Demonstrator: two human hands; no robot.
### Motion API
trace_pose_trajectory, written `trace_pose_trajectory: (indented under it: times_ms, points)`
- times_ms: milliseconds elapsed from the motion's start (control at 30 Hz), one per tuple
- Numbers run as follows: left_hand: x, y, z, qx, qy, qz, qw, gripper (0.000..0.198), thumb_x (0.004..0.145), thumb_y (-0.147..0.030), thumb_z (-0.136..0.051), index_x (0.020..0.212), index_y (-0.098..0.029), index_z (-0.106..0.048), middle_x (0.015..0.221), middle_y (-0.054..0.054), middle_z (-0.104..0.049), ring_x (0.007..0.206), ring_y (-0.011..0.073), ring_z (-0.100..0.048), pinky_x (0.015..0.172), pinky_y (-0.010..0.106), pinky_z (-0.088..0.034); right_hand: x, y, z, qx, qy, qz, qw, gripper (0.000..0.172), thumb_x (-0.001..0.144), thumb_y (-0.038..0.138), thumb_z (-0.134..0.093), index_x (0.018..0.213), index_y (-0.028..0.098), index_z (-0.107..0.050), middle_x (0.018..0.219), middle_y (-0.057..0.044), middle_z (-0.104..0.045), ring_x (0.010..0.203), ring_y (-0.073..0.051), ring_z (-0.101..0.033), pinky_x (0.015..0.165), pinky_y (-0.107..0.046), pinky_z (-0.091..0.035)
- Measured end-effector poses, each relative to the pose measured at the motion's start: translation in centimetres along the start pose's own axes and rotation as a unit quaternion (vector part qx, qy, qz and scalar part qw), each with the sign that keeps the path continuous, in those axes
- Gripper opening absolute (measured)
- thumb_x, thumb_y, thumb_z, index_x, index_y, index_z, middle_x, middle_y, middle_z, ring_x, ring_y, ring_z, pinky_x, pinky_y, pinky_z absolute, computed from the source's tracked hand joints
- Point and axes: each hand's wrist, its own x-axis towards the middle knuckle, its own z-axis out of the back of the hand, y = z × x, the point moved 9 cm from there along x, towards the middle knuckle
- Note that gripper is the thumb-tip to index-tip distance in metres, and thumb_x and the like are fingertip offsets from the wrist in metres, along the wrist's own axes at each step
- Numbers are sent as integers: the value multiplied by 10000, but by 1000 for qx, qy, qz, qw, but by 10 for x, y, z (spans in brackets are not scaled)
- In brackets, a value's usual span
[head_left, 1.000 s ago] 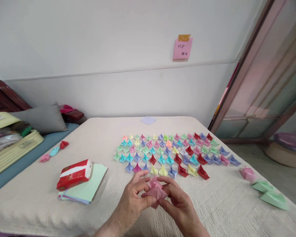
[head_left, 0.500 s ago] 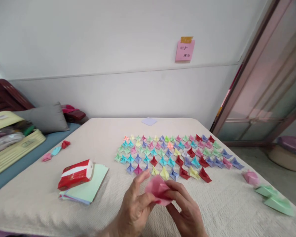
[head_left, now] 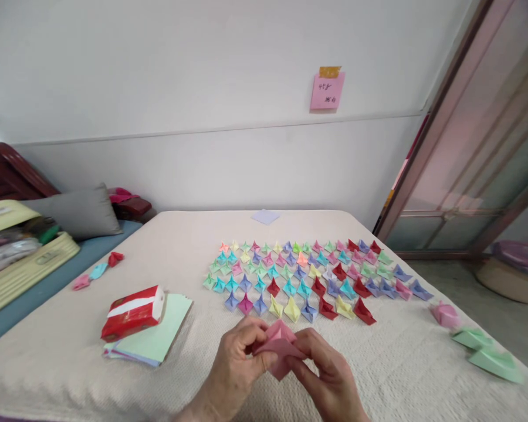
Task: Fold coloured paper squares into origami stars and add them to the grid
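Note:
A folded pink paper (head_left: pixel 281 350) is held up above the cream cloth (head_left: pixel 189 246), low in the middle of the view. My left hand (head_left: pixel 242 357) pinches its left side between thumb and fingers. On the right side, my right hand (head_left: pixel 323 372) grips it the same way. The paper has a raised peak at its centre and a point hanging down between my thumbs. Just beyond my hands, several rows of small folded paper boats (head_left: pixel 291 309) in many colours stand on the cloth.
At the left, a red packet (head_left: pixel 132 313) lies on a stack of green paper (head_left: pixel 173 328). Small folded pieces (head_left: pixel 98 271) sit near the left edge. Pink (head_left: pixel 446 315) and green folded papers (head_left: pixel 496 362) lie by the right edge. A lilac sheet (head_left: pixel 266 217) is near the wall.
My left fingers have come down and closed onto the pink paper. The paper has turned and spread, and its central peak now shows. My right hand has shifted slightly along its edge.

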Motion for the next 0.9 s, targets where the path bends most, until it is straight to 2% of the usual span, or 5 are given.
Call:
trace_pose_trajectory:
  times_ms: [167,267,533,700,900]
  points:
    - [1,27,-1,-109,-29,54,992,502,744,-239,-733,1184,-236,-492,866,18,-641,720,173,-607,614,247,-427,-5,-46,-17,251,-10,-185,950,468,684,291,-773,1101,267,-562,687,29,-569,618,-161,-532,525,-247,-389]
    - [2,29,-2,-95,-27,53,994,568,739,-231,-733,1237,-218,-459,869,28,-645,731,181,-614,628,259,-441,-7,-56,-30,290,38,-234,927,374,672,352,-780,976,193,-629,683,6,-597,568,-130,-504,494,-228,-340]
    - [0,35,-17,-169,41,132,976,354,739,-205,-694,1069,-132,-588,815,45,-665,696,151,-562,610,248,-401,-5,-50,-21,256,2,-236,937,264,659,359,-785,760,154,-652,589,34,-553,514,-88,-417,483,-214,-295]
    - [0,30,-9,-109,5,78,991,458,747,-173,-676,1161,-190,-478,733,-18,-620,633,128,-527,585,236,-395,-1,-41,-11,233,-25,-203,951,252,689,351,-769,829,180,-648,638,30,-567,530,-97,-439,471,-208,-334]
    - [-3,16,-6,-36,-5,40,999,132,797,-168,-607,889,-200,-518,796,-4,-624,675,136,-537,614,236,-409,0,-42,0,200,-46,-199,958,285,702,340,-757,909,186,-636,648,22,-581,506,-93,-429,423,-192,-327]
